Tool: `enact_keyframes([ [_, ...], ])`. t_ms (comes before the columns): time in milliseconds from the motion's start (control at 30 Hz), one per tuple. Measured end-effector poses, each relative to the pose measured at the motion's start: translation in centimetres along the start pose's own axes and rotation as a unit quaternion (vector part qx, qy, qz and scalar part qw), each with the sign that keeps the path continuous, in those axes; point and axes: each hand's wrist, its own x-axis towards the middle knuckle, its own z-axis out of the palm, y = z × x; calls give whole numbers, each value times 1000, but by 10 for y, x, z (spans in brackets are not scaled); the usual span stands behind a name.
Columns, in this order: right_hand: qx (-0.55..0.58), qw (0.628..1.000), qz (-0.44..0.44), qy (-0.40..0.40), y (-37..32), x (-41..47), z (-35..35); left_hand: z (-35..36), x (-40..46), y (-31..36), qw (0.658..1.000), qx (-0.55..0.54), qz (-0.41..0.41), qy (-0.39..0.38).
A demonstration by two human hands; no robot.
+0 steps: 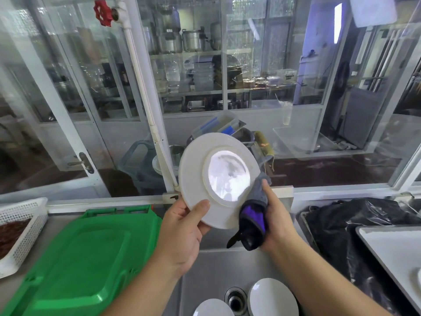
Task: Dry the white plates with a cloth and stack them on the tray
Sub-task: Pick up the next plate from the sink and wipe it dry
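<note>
One white plate (196, 179), tilted on edge above the sink (205, 265), is gripped at its lower rim by the left hand (182, 231). A grey-purple cloth (252, 217), clutched in the right hand (276, 220), is pressed against its rim. Two more plates (272, 297) are seen in the sink; the tray (387, 252) lies at right.

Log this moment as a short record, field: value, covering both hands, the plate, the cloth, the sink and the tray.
left hand: grips the plate's lower-left rim
right hand: holds the cloth against the plate's lower-right rim
plate: white, tilted, underside towards the camera, held above the sink
cloth: grey and purple
sink: steel, two white plates by the drain
tray: at the right edge, partly in view
</note>
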Motion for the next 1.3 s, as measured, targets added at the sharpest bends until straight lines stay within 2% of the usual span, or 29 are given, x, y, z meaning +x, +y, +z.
enact_keyframes([
  [267,-82,996,-28,-35,-44,3,-5,-9,13,30,997,11,-54,-63],
  [367,-146,988,-31,-46,-59,-1,-6,-15,25,52,991,75,-95,-52],
  [467,-200,975,-81,-48,-72,-3,-5,-20,30,58,978,137,-133,-84],
  [567,-216,969,-110,-43,-78,-5,0,-20,28,52,980,125,-122,-91],
  [833,-155,983,-70,69,-52,-11,-5,5,5,35,985,141,-50,-87],
  [967,-81,992,-37,92,-25,-14,-5,11,-1,15,990,130,14,-51],
  [1067,-36,996,-19,82,-5,-15,-2,14,-3,-6,989,137,50,-23],
  [1167,1,998,-18,59,10,-15,2,18,-4,-23,996,81,36,7],
  [1300,-8,995,-41,88,2,-8,2,11,-2,-26,999,31,-15,11],
])
